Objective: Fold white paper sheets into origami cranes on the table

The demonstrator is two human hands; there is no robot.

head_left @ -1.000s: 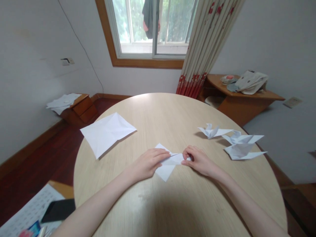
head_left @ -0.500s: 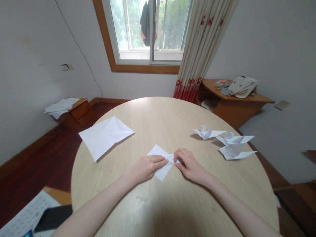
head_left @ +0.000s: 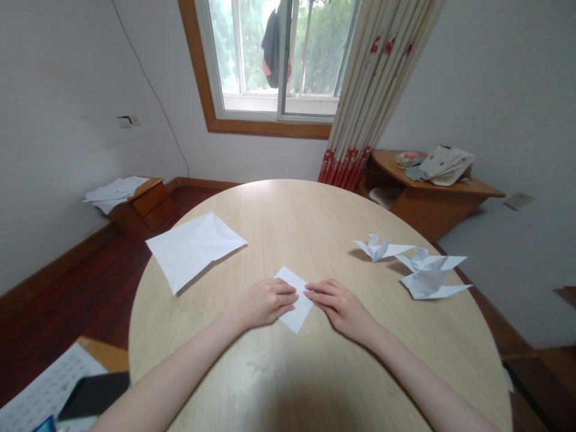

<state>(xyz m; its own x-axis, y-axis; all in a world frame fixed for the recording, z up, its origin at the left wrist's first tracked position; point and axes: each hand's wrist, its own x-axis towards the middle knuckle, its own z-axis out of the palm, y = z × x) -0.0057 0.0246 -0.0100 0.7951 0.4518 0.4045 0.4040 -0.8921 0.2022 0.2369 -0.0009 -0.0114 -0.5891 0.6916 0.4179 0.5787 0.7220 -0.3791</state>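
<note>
A small folded white paper lies flat on the round wooden table, one corner pointing toward me. My left hand rests on its left side, fingers stretched out flat. On the right side, my right hand presses the paper with extended fingers. The fingertips of both hands nearly meet over the paper's middle and cover part of it. Folded paper birds stand at the right of the table, one smaller bird behind another. A larger creased white sheet lies at the left.
A low cabinet with papers stands at the back left. A corner shelf holds a cloth bag at the back right. At the lower left, a dark flat device rests on a printed sheet.
My right hand has opened from a bent-finger pinch at the paper's right corner and now lies flatter on it. The paper's raised right part is pressed down. The view has shifted slightly.
</note>
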